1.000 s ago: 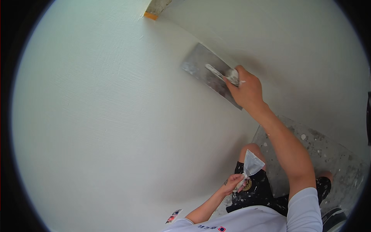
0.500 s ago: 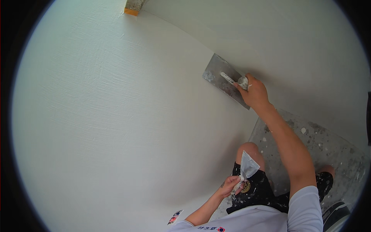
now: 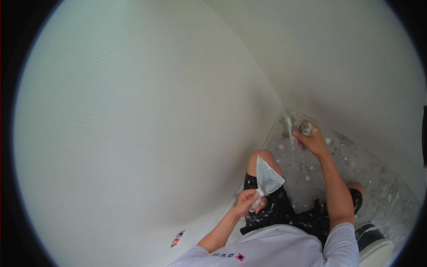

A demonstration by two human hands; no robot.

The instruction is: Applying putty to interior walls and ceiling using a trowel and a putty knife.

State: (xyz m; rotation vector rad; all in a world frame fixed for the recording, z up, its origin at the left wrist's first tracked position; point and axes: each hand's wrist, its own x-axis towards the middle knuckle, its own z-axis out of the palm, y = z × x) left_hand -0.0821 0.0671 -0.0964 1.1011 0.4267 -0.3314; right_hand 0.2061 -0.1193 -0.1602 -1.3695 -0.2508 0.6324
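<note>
Your right hand (image 3: 313, 141) grips trowel (image 3: 306, 129) (edge-on), left hand (image 3: 249, 201) scraper (image 3: 269, 177); left wall (image 3: 147, 120) looks coated, faint ridges (image 3: 106, 51) seemingly unsmoothed.

Scraper blade (image 3: 269, 177) smooth metal (white-smeared); wall (image 3: 147, 124) matt, faintly ridged; shirt (image 3: 280, 249) cloth.

White short-sleeved T-shirt (image 3: 284, 249), dark lettering (image 3: 231, 256), small red-and-blue emblem (image 3: 240, 257), black knee-baring shorts (image 3: 278, 211) spattered with white
</note>
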